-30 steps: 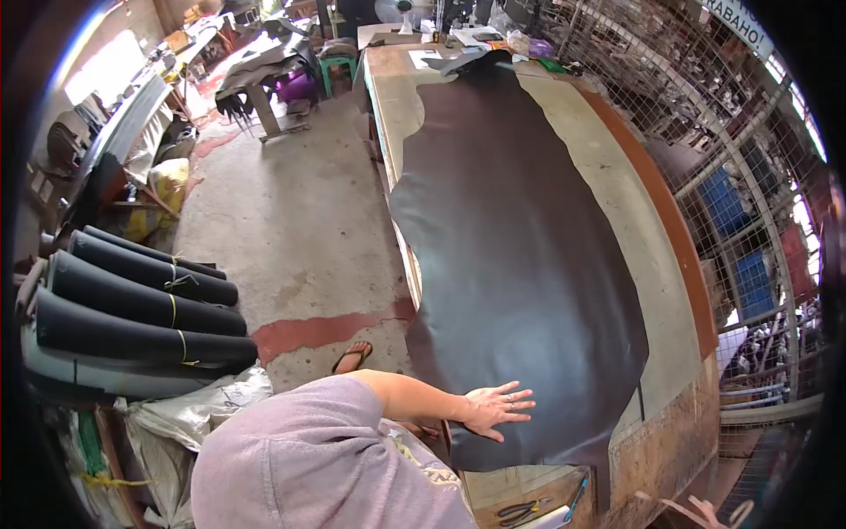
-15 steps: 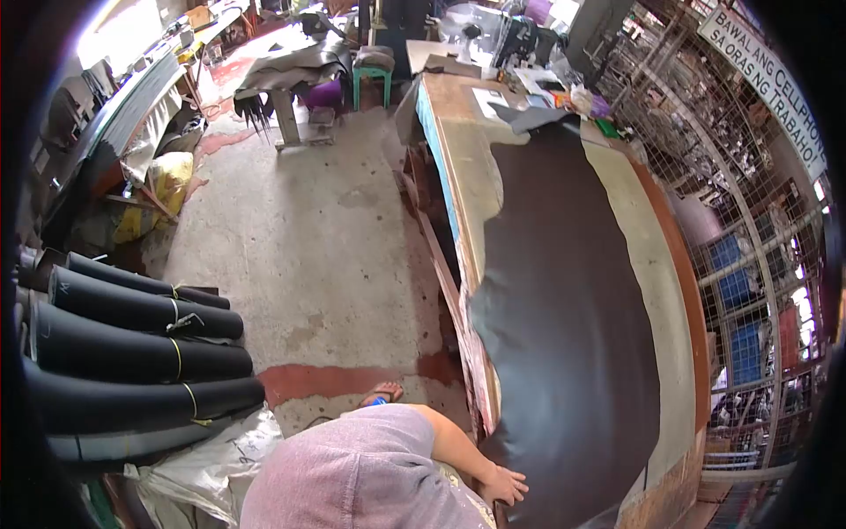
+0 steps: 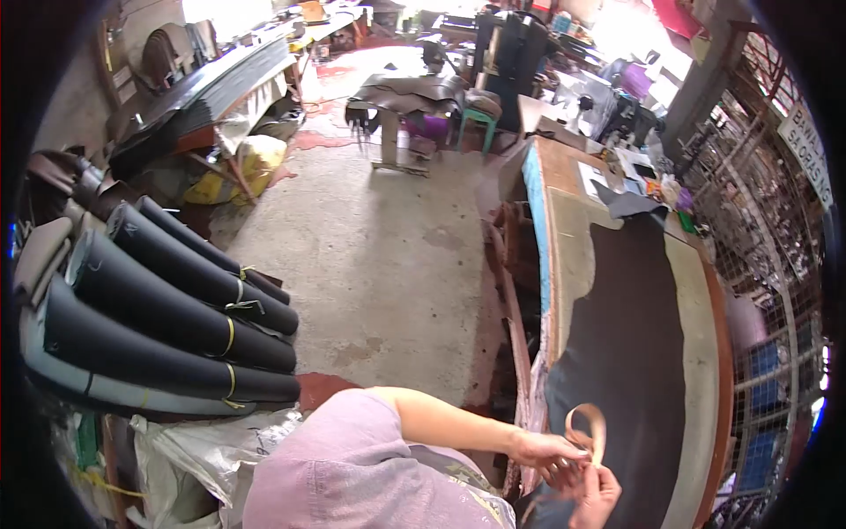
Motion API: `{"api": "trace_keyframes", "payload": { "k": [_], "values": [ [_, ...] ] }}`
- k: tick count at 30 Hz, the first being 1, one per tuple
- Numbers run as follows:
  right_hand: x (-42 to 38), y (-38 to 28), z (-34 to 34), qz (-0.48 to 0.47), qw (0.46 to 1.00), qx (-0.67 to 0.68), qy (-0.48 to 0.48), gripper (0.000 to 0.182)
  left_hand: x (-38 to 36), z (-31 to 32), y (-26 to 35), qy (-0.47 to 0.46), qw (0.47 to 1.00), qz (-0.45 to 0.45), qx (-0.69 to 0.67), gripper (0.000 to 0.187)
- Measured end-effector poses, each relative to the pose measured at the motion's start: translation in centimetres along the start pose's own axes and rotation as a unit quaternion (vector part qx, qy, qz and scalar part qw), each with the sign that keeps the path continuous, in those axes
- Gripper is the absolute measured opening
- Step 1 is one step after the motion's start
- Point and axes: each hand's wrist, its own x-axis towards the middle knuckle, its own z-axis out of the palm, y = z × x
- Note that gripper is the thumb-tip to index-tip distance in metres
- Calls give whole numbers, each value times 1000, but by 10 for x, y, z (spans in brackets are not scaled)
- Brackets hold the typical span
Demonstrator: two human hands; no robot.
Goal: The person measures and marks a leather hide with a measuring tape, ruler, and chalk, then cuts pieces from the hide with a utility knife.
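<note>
Lifted off the dark leather hide [image 3: 630, 353], the left hand [image 3: 548, 450] now pinches a curled tan strip [image 3: 599, 432] with its fingers, as does the right hand [image 3: 597, 495], above the worktop [image 3: 701, 370], so neither seems to be steadying the hide.

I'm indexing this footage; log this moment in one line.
left hand: holding tan strip | right hand: at strip | strip: looped | dark sheet: on table
</note>
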Motion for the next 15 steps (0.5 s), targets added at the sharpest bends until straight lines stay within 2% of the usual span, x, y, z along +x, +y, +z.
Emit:
{"api": "trace_keyframes", "payload": {
  "k": [1, 2, 3, 4, 5, 6, 7, 8, 9, 10, 11, 12, 13, 15],
  "values": [
    [0, 11, 16, 35, 996, 80, -27, 14, -20, -15, 2, 20, 999, 11, 47, 63],
    [-2, 18, 34, 59, 982, 170, -51, 13, -43, -31, 8, 81, 976, -4, 201, 54],
    [11, 53, 34, 52, 981, 168, -78, 24, -55, -62, -1, 100, 952, 2, 290, 46],
    [24, 90, 35, 42, 980, 166, -101, 34, -71, -95, -5, 109, 890, -11, 443, 43],
    [23, 100, 53, 74, 980, 166, -76, 20, -96, -76, 21, 199, 808, -140, 536, 40],
    [22, 107, 72, 105, 979, 164, -52, 8, -112, -46, 50, 282, 695, -261, 608, 36],
    [28, 134, 79, 121, 985, 91, -80, 13, -108, -22, 67, 225, 738, -180, 611, 38],
    [37, 160, 84, 170, 968, 100, -154, 13, -83, -27, 57, 162, 751, -109, 630, 40],
    [42, 175, 101, 199, 962, 55, -178, 14, -59, -32, 48, 97, 758, -36, 644, 41],
    [57, 217, 113, 218, 946, 28, -239, 18, -44, 33, 68, 48, 701, -42, 711, 40],
    [57, 222, 124, 223, 936, 3, -274, 18, -23, 71, 61, -39, 781, 36, 623, 38],
    [55, 214, 138, 216, 932, -7, -292, 18, 13, 89, 34, -165, 777, 149, 589, 35],
    [51, 207, 145, 209, 929, -15, -307, 18, 37, 104, 14, -238, 780, 166, 555, 35],
    [47, 195, 149, 191, 929, -17, -316, 18, 51, 112, -2, -255, 786, 101, 554, 35]
  ]
}}
